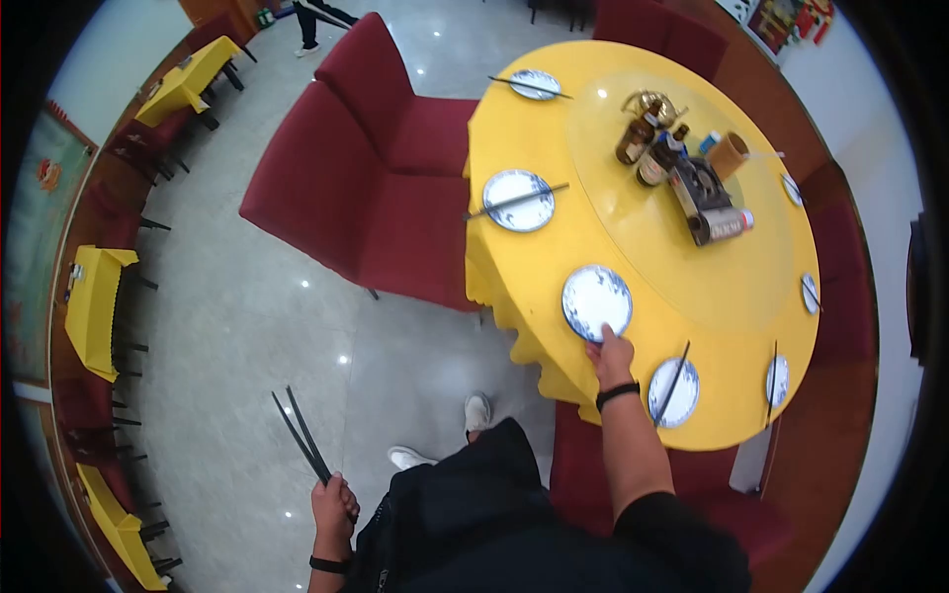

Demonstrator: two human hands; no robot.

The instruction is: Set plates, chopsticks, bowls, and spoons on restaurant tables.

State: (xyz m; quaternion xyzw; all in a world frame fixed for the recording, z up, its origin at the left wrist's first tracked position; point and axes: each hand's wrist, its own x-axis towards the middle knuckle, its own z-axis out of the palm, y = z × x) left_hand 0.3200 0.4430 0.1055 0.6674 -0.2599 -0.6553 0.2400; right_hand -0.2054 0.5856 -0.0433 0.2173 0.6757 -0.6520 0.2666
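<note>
My left hand (335, 502) is closed around the lower ends of a pair of dark chopsticks (304, 435), out over the floor to the left of my body. The tips of the chopsticks spread apart, pointing up and away. My right hand (611, 358) grips the near rim of a white plate with a blue floral edge (595, 299), thumb on top, at the near edge of the round table (539, 287) with its yellow cloth. Nothing lies on this plate. To its right is a similar plate (663, 403) with chopsticks laid across it, and another such plate (514, 211) lies beyond it to the left.
A glass turntable (613, 203) bears brown bottles (654, 163), a portable stove (697, 188), a gas canister (727, 225) and a brown holder (729, 155). Red chairs (326, 188) stand around the table. Smaller yellow-covered tables (97, 296) line the left wall. A person's legs (314, 22) show far back.
</note>
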